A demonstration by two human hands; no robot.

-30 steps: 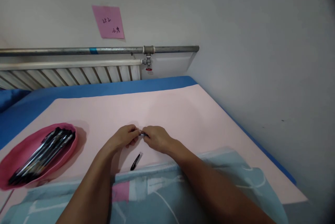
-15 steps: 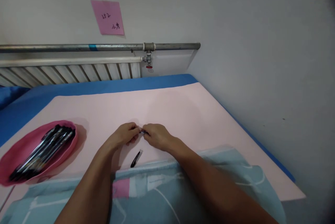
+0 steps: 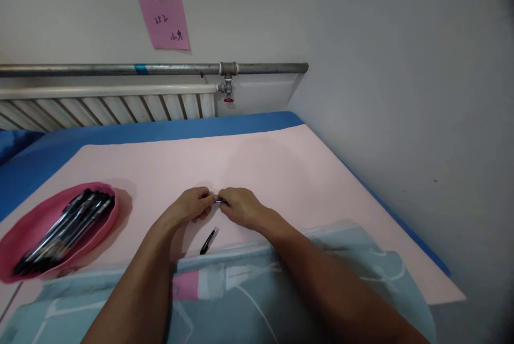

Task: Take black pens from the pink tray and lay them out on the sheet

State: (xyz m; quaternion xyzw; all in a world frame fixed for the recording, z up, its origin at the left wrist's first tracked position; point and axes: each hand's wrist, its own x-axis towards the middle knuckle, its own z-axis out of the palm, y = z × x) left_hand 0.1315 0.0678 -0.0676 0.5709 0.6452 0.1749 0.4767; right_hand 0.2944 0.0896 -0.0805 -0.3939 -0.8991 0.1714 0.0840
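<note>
Between my two hands, over the pink sheet, a slim dark pen (image 3: 220,201) shows as a short shiny stretch; my fingers cover the remainder. My left hand (image 3: 196,203) is closed, pinching the pen's left end. Its right end sits in my right hand (image 3: 242,207), whose fingers are wrapped round it. Just below the hands lies a pen cap (image 3: 209,241), black with a clear end, touched by neither hand. To the left, a pink oval basket (image 3: 24,229) holds several black-and-clear pens (image 3: 74,226) lying lengthwise in a bundle.
The pink sheet (image 3: 180,164) lies on a blue surface (image 3: 160,131). Pale blue patterned cloth (image 3: 225,301) covers the near edge, under my forearms. Behind are a radiator (image 3: 112,108) and a metal pipe (image 3: 172,69) with a red-handled valve (image 3: 228,99). A wall (image 3: 401,108) bounds the right.
The view has tilted slightly, so everything sits a little differently in the picture. Both hands keep their hold on the pen in nearly the same pose.
</note>
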